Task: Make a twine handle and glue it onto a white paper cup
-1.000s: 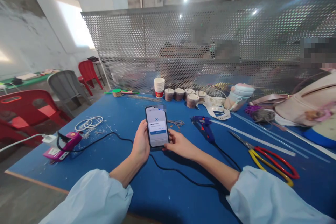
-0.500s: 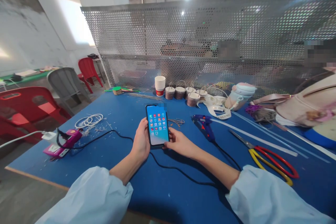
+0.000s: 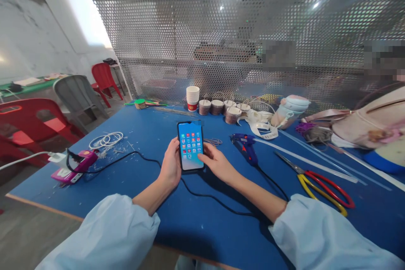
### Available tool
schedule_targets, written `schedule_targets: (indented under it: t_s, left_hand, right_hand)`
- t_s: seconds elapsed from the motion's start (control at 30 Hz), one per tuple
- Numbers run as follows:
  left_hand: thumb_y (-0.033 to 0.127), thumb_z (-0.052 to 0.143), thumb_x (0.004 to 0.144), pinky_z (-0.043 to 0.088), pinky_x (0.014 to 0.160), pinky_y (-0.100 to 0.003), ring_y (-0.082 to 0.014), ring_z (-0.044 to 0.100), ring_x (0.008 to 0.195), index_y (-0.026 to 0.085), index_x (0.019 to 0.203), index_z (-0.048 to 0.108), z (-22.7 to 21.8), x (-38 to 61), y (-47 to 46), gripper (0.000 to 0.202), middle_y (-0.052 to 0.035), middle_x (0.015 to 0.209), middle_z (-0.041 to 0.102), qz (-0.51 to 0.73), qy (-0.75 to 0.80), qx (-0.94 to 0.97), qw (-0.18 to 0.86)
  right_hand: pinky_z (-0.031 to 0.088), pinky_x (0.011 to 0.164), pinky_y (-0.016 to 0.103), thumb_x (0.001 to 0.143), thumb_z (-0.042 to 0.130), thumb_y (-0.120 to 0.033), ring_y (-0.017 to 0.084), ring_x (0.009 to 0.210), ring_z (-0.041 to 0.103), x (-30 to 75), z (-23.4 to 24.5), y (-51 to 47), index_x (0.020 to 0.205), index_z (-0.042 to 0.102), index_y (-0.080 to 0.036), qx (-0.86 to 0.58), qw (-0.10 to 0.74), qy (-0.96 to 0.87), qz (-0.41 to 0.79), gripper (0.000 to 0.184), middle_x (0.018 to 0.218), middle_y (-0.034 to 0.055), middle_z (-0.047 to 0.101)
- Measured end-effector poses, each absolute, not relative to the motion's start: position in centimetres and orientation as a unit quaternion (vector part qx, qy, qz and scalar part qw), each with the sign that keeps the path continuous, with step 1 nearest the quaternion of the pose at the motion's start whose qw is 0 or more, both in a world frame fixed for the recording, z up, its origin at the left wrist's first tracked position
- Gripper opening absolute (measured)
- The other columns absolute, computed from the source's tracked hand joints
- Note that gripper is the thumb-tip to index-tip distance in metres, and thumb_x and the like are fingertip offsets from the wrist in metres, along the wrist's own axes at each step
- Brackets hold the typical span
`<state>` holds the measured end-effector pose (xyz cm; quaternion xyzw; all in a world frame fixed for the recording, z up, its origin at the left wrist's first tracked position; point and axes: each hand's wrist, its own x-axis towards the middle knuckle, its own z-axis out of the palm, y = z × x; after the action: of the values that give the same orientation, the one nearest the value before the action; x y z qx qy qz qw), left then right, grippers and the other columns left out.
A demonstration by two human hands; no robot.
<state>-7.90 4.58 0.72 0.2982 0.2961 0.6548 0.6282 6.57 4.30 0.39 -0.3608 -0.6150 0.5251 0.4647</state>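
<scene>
I hold a black smartphone upright over the blue table, its screen showing a grid of app icons. My left hand is wrapped round its left edge. My right hand grips the lower right edge, the thumb resting on the screen. A black cable runs across the table under my hands. Both forearms wear pale blue sleeves.
A blue glue gun and red-and-yellow scissors lie right of my hands. A pink power strip and white cord coil sit left. Cups, tape rolls and a perforated metal screen stand behind. Red chairs stand left.
The phone screen went from a white dialog page to the home screen of icons. My right thumb has moved up onto the screen. The view shifted slightly.
</scene>
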Motion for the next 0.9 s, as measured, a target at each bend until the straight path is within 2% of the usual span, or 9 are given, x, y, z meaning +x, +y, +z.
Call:
schedule_targets:
  t_s: [0.13, 0.33, 0.43, 0.53, 0.63, 0.8, 0.9]
  left_hand:
    - [0.032, 0.058, 0.081, 0.047, 0.081, -0.029, -0.0163, 0.063, 0.083, 0.020, 0.091, 0.064, 0.4, -7.5, 4.5, 0.016, 0.0010, 0.084, 0.068, 0.647, 0.297, 0.311, 0.630]
    - [0.031, 0.056, 0.083, 0.046, 0.086, -0.029, -0.0165, 0.062, 0.091, 0.020, 0.095, 0.065, 0.0, -7.3, 4.4, 0.018, 0.0004, 0.091, 0.068, 0.640, 0.300, 0.319, 0.631]
    - [0.031, 0.056, 0.083, 0.046, 0.086, -0.029, -0.0163, 0.062, 0.091, 0.021, 0.093, 0.065, 0.0, -7.4, 4.4, 0.017, 0.0004, 0.091, 0.068, 0.643, 0.297, 0.327, 0.626]
    - [0.031, 0.057, 0.082, 0.046, 0.086, -0.030, -0.0164, 0.063, 0.087, 0.020, 0.092, 0.065, 0.0, -7.5, 4.5, 0.017, 0.0003, 0.089, 0.068, 0.643, 0.300, 0.322, 0.627]
    - [0.031, 0.057, 0.081, 0.046, 0.087, -0.031, -0.0166, 0.063, 0.087, 0.020, 0.092, 0.064, 0.1, -7.5, 4.5, 0.017, 0.0003, 0.088, 0.068, 0.646, 0.301, 0.311, 0.629]
    - [0.029, 0.057, 0.081, 0.046, 0.086, -0.029, -0.0158, 0.062, 0.088, 0.020, 0.091, 0.065, -0.1, -7.3, 4.5, 0.015, 0.0009, 0.090, 0.068, 0.652, 0.300, 0.306, 0.625]
    - [0.028, 0.056, 0.081, 0.046, 0.083, -0.028, -0.0151, 0.062, 0.087, 0.020, 0.091, 0.065, -0.2, -7.1, 4.4, 0.015, 0.0010, 0.090, 0.068, 0.651, 0.299, 0.311, 0.625]
  right_hand:
    - [0.046, 0.097, 0.037, 0.084, 0.055, -0.035, 0.022, 0.111, 0.057, 6.5, 0.9, 4.1, 0.114, 0.057, -0.024, -0.379, 0.484, -0.591, 0.522, 0.033, 0.118, 0.0031, 0.064]
    - [0.047, 0.093, 0.036, 0.085, 0.049, -0.030, 0.021, 0.104, 0.060, 6.5, 1.3, 3.8, 0.116, 0.058, -0.023, -0.418, 0.483, -0.570, 0.517, 0.033, 0.114, 0.0025, 0.066]
    - [0.046, 0.096, 0.037, 0.081, 0.050, -0.024, 0.021, 0.109, 0.058, 6.4, 1.1, 3.9, 0.117, 0.056, -0.024, -0.390, 0.489, -0.575, 0.527, 0.037, 0.118, 0.0016, 0.064]
    - [0.045, 0.098, 0.036, 0.072, 0.050, -0.014, 0.021, 0.113, 0.056, 6.3, 1.0, 4.0, 0.122, 0.054, -0.024, -0.366, 0.490, -0.596, 0.520, 0.051, 0.118, 0.0015, 0.064]
    - [0.046, 0.096, 0.036, 0.069, 0.048, -0.012, 0.021, 0.111, 0.057, 6.1, 0.7, 3.9, 0.124, 0.051, -0.023, -0.361, 0.487, -0.607, 0.513, 0.056, 0.118, 0.0026, 0.064]
    - [0.044, 0.098, 0.039, 0.072, 0.063, -0.019, 0.022, 0.108, 0.059, 5.9, -0.1, 3.7, 0.125, 0.045, -0.019, -0.413, 0.486, -0.626, 0.450, 0.056, 0.121, 0.0081, 0.061]
    - [0.043, 0.098, 0.041, 0.071, 0.066, -0.019, 0.024, 0.108, 0.058, 5.7, -0.5, 3.7, 0.123, 0.044, -0.019, -0.459, 0.483, -0.624, 0.407, 0.057, 0.118, 0.0086, 0.062]
